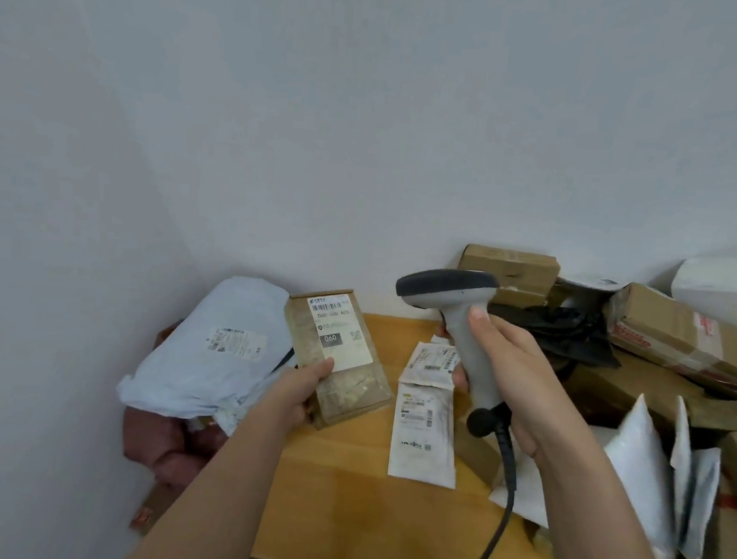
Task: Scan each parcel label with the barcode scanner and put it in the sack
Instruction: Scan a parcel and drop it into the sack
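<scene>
My left hand (300,391) grips a small brown cardboard parcel (344,392) by its lower left edge, tilted up above the table with its white label (341,331) facing me. My right hand (509,370) holds the grey barcode scanner (454,290) by its handle; the dark head points left toward the parcel, a short gap away. Its black cable (501,501) hangs down to the table's front. A pale blue bag (215,351) with a label lies at the left beyond the table edge; whether it is the sack I cannot tell.
Two white flat mailers (423,433) lie on the wooden table (361,512) between my hands. Brown boxes (508,268) and a black bag (561,329) are stacked at the back right. Several white padded envelopes (646,477) lean at the right. A reddish-brown bag (160,443) lies below the blue one.
</scene>
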A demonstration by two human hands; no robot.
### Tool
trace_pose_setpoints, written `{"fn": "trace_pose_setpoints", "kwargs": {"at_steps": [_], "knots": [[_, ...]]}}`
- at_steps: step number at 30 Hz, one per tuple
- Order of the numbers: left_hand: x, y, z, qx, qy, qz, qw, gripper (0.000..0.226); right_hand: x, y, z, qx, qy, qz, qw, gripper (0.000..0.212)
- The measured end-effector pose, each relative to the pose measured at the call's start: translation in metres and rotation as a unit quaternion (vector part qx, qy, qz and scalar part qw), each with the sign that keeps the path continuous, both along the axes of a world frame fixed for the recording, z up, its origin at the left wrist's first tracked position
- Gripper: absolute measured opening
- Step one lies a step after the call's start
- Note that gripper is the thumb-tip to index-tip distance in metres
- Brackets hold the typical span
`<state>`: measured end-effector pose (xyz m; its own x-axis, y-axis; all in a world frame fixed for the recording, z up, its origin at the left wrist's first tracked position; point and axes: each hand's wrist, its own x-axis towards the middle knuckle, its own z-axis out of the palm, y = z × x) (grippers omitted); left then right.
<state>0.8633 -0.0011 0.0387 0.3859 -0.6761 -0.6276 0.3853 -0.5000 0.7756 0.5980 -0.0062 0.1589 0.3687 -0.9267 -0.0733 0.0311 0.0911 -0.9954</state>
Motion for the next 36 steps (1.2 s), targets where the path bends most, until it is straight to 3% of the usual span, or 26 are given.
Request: {"fn": "trace_pose_setpoints", "kwargs": {"at_steps": [3,15,22,28,36], "knots": [[0.021,0.019,-0.013,-0.002,0.013,0.074,0.997,0.033,0.022,0.001,-0.019,0.066,-0.005,-0.028,0.997,0.027],[0.07,0.038,-0.047,0.103,0.046,0.214,0.97,0.045,0.082,-0.061,-0.063,0.287,-0.164,-0.028,0.943,0.04],[0.114,0.023,-0.05,0.075,-0.042,0.278,0.957,0.043,0.119,-0.093,-0.102,0.377,-0.183,-0.038,0.907,0.037],[0.159,-0.006,-0.05,0.05,-0.093,0.256,0.961,0.034,0.154,-0.111,-0.127,0.415,-0.201,-0.058,0.886,0.039],[0.239,-0.063,-0.075,0.029,-0.106,0.151,0.983,0.042,0.222,-0.096,-0.176,0.482,-0.202,-0.146,0.84,0.022]]}}
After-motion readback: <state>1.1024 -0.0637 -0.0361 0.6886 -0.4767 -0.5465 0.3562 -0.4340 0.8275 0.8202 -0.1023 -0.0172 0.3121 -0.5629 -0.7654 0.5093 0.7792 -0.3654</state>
